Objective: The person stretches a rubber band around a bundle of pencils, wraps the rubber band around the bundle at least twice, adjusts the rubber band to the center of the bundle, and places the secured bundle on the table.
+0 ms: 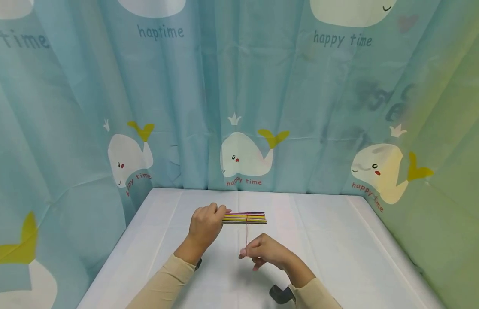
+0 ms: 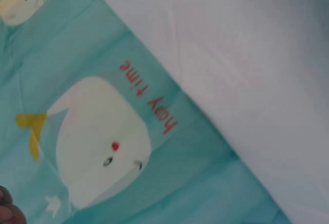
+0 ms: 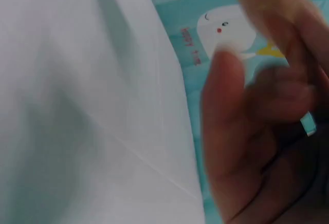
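My left hand grips one end of a bundle of thin coloured sticks, yellow, pink and dark, held level above the table. A thin reddish band wraps the bundle near its middle and stretches straight down to my right hand. There the thumb and curled fingers pinch the band's lower end. In the right wrist view, the right hand is blurred, thumb raised beside bent fingers. Only a bit of the left hand's fingers shows in the left wrist view, and the bundle is out of that frame.
A white-covered table lies under both hands. Blue-green curtains printed with whales hang behind it and along its sides. A dark wrist-camera piece sticks out beside the right sleeve.
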The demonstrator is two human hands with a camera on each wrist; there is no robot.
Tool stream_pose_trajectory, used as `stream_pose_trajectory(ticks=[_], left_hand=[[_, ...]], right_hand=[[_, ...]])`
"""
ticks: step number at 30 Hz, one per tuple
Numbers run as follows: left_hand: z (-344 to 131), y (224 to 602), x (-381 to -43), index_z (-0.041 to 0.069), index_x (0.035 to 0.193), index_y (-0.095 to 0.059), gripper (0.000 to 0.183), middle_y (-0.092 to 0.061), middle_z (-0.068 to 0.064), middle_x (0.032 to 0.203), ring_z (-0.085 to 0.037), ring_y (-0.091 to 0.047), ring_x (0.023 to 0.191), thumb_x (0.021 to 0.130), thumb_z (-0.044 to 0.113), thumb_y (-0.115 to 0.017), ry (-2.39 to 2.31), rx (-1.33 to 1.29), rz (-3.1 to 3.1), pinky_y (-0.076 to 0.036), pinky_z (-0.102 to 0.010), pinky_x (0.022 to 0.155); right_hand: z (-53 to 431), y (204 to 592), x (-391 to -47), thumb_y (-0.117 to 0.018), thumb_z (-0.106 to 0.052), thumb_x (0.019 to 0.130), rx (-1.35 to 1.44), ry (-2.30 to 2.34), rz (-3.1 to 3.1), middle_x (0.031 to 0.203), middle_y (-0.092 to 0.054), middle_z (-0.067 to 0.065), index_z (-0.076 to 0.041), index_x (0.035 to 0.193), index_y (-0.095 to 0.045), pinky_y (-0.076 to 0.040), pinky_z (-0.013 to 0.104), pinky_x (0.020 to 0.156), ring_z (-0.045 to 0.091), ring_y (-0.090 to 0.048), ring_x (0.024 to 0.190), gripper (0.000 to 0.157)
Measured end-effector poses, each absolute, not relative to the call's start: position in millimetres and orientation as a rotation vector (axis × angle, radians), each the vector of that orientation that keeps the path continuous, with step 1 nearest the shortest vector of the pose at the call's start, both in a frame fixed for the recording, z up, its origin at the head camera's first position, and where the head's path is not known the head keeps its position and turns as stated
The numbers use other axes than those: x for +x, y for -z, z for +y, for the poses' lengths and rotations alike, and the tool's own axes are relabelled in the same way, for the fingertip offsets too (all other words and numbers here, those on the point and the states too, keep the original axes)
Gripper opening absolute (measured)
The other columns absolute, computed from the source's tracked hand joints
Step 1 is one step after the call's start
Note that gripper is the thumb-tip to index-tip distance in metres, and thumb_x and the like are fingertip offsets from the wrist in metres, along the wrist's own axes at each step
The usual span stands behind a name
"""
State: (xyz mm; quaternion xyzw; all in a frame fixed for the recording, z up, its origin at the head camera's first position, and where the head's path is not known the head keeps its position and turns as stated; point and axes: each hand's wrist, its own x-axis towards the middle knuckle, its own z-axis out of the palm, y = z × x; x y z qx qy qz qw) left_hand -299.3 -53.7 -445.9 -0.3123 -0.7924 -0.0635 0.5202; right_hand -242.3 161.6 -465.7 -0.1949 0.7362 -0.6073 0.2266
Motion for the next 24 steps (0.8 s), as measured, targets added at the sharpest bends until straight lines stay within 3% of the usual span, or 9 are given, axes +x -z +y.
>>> stream_pose_trajectory(ticks=[3,8,11,13,15,19,21,24], left_hand=[[-52.0,454.7,-300.6,0.008,0.073,-0.054,0.023,-0.045,-0.004,0.054,-0.015,-0.043,0.036,0.082,0.027,-0.062,0.105,-0.695,-2.003,-0.028,-0.027,0.034],[-52.6,467.6,-300.9,0.006,0.079,-0.056,0.022,-0.054,-0.007,0.058,-0.018,-0.05,0.038,0.082,0.027,-0.062,0.056,-0.643,-2.116,-0.036,-0.03,0.034],[-53.6,471.2,-302.8,0.006,0.077,-0.054,0.023,-0.054,-0.008,0.057,-0.018,-0.051,0.038,0.083,0.028,-0.06,0.058,-0.616,-2.117,-0.036,-0.03,0.034],[-53.3,471.7,-304.5,0.006,0.073,-0.052,0.025,-0.052,-0.007,0.055,-0.018,-0.049,0.037,0.082,0.027,-0.061,0.068,-0.599,-2.093,-0.035,-0.031,0.033],[-52.4,470.5,-305.9,0.006,0.071,-0.049,0.024,-0.049,-0.007,0.053,-0.018,-0.048,0.036,0.081,0.023,-0.063,0.093,-0.571,-2.069,-0.034,-0.031,0.032],[-49.7,464.4,-306.2,0.005,0.072,-0.049,0.02,-0.048,-0.007,0.054,-0.018,-0.047,0.036,0.077,0.015,-0.065,0.14,-0.51,-2.041,-0.035,-0.031,0.032],[-48.7,461.4,-305.4,0.005,0.072,-0.049,0.017,-0.048,-0.008,0.054,-0.019,-0.048,0.037,0.076,0.012,-0.064,0.157,-0.49,-2.03,-0.035,-0.032,0.033],[-48.4,458.3,-303.5,0.005,0.072,-0.049,0.018,-0.047,-0.008,0.055,-0.02,-0.048,0.037,0.079,0.015,-0.062,0.158,-0.482,-2.024,-0.034,-0.033,0.033]], right_hand=[[160.1,467.4,-237.0,-0.065,-0.02,0.079,-0.678,1.649,2.023,0.081,-0.063,0.005,-0.001,0.093,-0.068,-0.047,0.033,0.049,0.01,-0.039,0.047,0.024],[157.2,468.9,-231.6,-0.066,-0.027,0.078,-1.211,1.444,2.575,0.071,-0.045,-0.01,-0.013,0.116,-0.06,-0.038,0.016,0.051,0.002,-0.04,0.057,0.041],[155.4,464.4,-232.8,-0.063,-0.039,0.075,-1.61,1.174,3.086,0.075,-0.043,-0.01,-0.016,0.119,-0.058,-0.035,0.01,0.053,-0.001,-0.038,0.059,0.05],[153.7,460.2,-235.0,-0.06,-0.043,0.074,-1.707,1.12,3.379,0.078,-0.045,-0.006,-0.013,0.117,-0.059,-0.034,0.009,0.05,-0.001,-0.038,0.057,0.052],[150.6,456.2,-235.2,-0.057,-0.044,0.075,-1.561,1.283,3.572,0.078,-0.046,-0.002,-0.008,0.114,-0.061,-0.033,0.009,0.047,-0.001,-0.037,0.055,0.054],[137.6,448.7,-224.4,-0.054,-0.03,0.085,-0.883,2.02,3.282,0.08,-0.051,0.007,0.0,0.11,-0.062,-0.038,0.014,0.04,-0.001,-0.039,0.044,0.04],[130.5,447.3,-219.3,-0.049,-0.025,0.09,-0.557,2.309,2.895,0.092,-0.059,0.009,0.007,0.092,-0.064,-0.044,0.023,0.039,0.002,-0.041,0.039,0.034],[124.7,448.4,-219.7,-0.038,-0.034,0.094,-0.202,2.451,2.422,0.084,-0.058,0.01,0.003,0.089,-0.064,-0.048,0.038,0.044,0.009,-0.042,0.035,0.045]])
